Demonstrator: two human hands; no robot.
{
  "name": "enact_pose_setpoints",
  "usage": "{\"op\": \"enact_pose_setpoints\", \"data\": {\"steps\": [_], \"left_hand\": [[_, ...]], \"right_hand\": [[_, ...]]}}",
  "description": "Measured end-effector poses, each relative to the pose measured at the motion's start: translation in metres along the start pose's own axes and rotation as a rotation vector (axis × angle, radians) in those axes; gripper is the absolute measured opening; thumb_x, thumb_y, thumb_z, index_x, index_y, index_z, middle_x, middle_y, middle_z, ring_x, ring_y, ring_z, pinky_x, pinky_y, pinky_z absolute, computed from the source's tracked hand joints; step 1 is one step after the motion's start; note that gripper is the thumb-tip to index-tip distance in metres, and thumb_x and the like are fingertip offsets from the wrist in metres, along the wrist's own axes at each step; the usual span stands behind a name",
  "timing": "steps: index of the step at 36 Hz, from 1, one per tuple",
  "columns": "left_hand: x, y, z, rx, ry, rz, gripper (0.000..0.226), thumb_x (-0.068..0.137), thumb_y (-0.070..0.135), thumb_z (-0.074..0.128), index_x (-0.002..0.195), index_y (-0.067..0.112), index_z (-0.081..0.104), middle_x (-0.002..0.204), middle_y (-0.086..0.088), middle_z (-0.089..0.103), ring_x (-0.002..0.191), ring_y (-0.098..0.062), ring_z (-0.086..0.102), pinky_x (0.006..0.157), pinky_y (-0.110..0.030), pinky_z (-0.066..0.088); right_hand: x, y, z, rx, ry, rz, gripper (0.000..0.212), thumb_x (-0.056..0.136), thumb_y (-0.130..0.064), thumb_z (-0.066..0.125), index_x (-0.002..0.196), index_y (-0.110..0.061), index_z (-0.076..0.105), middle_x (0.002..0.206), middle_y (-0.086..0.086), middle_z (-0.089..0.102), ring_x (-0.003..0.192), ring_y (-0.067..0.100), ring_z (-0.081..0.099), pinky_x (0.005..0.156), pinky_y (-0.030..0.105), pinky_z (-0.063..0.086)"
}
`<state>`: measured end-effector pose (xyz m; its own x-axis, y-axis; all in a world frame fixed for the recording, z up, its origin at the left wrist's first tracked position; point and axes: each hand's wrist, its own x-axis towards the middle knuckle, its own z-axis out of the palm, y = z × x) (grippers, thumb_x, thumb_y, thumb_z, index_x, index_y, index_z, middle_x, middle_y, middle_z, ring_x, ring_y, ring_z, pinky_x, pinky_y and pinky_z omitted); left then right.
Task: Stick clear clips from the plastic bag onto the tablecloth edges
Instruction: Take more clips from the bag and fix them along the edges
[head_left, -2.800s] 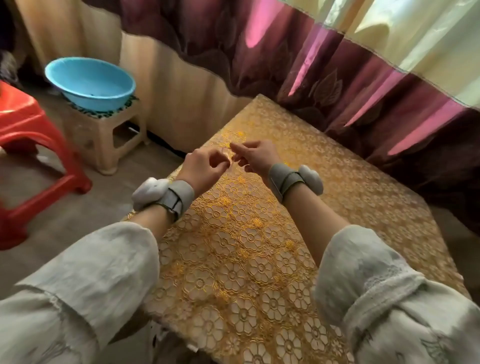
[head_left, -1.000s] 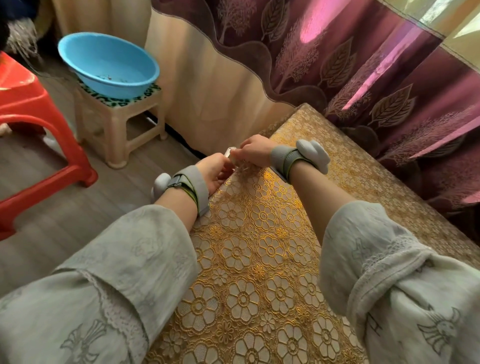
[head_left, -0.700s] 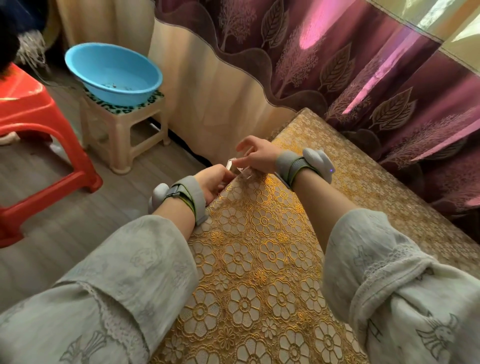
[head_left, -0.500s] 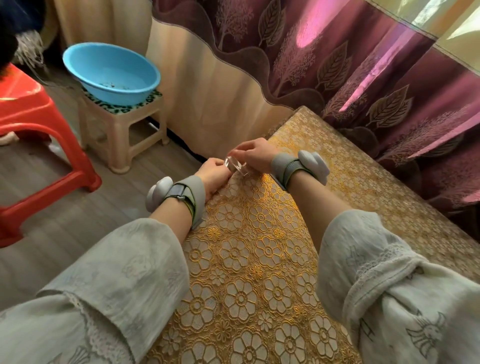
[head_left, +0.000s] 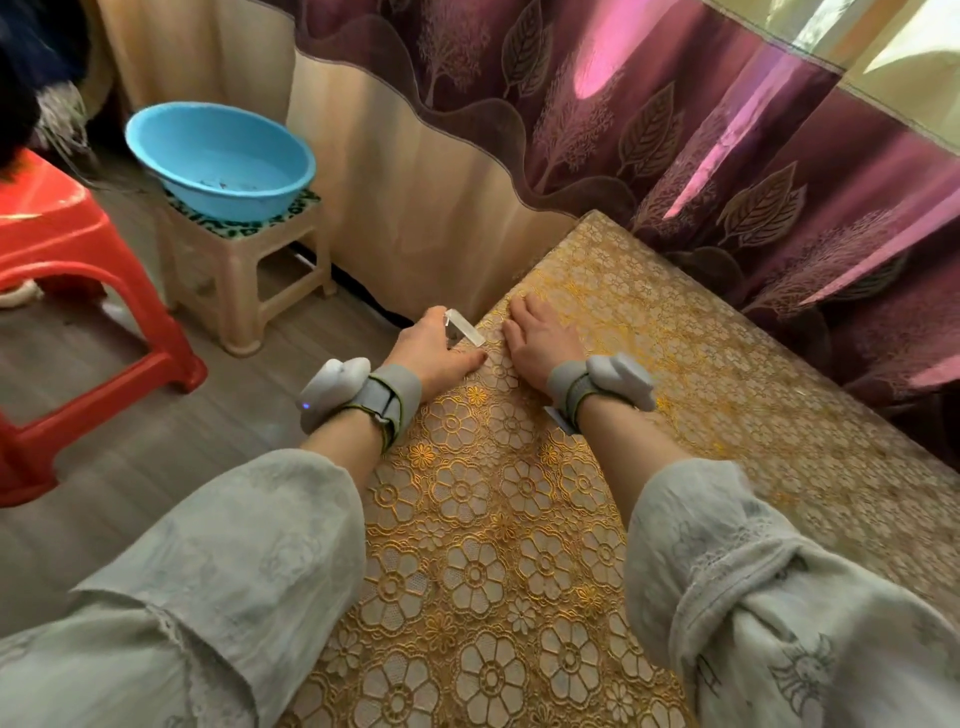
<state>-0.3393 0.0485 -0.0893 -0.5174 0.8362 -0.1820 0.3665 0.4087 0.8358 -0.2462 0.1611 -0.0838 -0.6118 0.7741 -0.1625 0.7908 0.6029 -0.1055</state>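
Observation:
A gold lace tablecloth (head_left: 519, 519) with flower patterns covers the table. A clear clip (head_left: 464, 327) sits at the cloth's left edge, tilted, against my left hand (head_left: 434, 347). That hand grips the table edge from the side, thumb lying on the cloth, fingers curled around the clip. My right hand (head_left: 537, 340) lies flat on the cloth just right of the clip, fingers spread and pressing down, holding nothing. Both wrists wear grey bands with white devices. The plastic bag is not in view.
A beige stool (head_left: 244, 270) carrying a blue basin (head_left: 221, 156) stands left of the table on the wood floor. A red plastic stool (head_left: 62, 291) is at far left. Maroon leaf-print curtains (head_left: 727, 156) hang close behind the table.
Both hands came down from above the cloth to its left edge with the clip. The right hand let go of the clip and now lies flat on the cloth.

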Motion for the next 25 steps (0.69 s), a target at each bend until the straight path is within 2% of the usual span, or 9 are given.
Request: {"op": "enact_pose_setpoints", "data": {"steps": [6,16,25], "left_hand": [[-0.0005,0.0001,-0.0004,0.045,0.018,-0.017,0.059,0.083,0.035,0.060,0.134,0.012,0.039,0.134,-0.013,0.051,0.123,-0.028,0.048,0.097,-0.029,0.038],[-0.0030,0.0022,0.0038,0.095,0.013,-0.018,0.052,0.087,0.033,0.055,0.132,0.009,0.043,0.135,-0.014,0.051,0.127,-0.030,0.044,0.105,-0.035,0.036],[-0.0020,0.0019,0.0068,0.135,0.003,-0.003,0.040,0.089,0.030,0.051,0.127,0.016,0.051,0.129,-0.016,0.056,0.127,-0.031,0.043,0.105,-0.034,0.036]], "right_hand": [[0.0028,0.0012,-0.0029,-0.011,-0.075,-0.001,0.051,0.101,-0.030,0.021,0.149,-0.018,0.013,0.160,0.003,0.002,0.148,0.023,0.003,0.117,0.052,0.006],[0.0019,0.0010,-0.0017,-0.014,-0.078,0.007,0.051,0.101,-0.031,0.018,0.150,-0.020,0.010,0.160,0.003,-0.001,0.148,0.023,0.000,0.118,0.050,0.002],[0.0022,0.0032,0.0019,-0.015,-0.052,-0.004,0.050,0.101,-0.031,0.018,0.150,-0.021,0.011,0.160,0.002,0.000,0.148,0.023,0.001,0.118,0.050,0.004]]}}
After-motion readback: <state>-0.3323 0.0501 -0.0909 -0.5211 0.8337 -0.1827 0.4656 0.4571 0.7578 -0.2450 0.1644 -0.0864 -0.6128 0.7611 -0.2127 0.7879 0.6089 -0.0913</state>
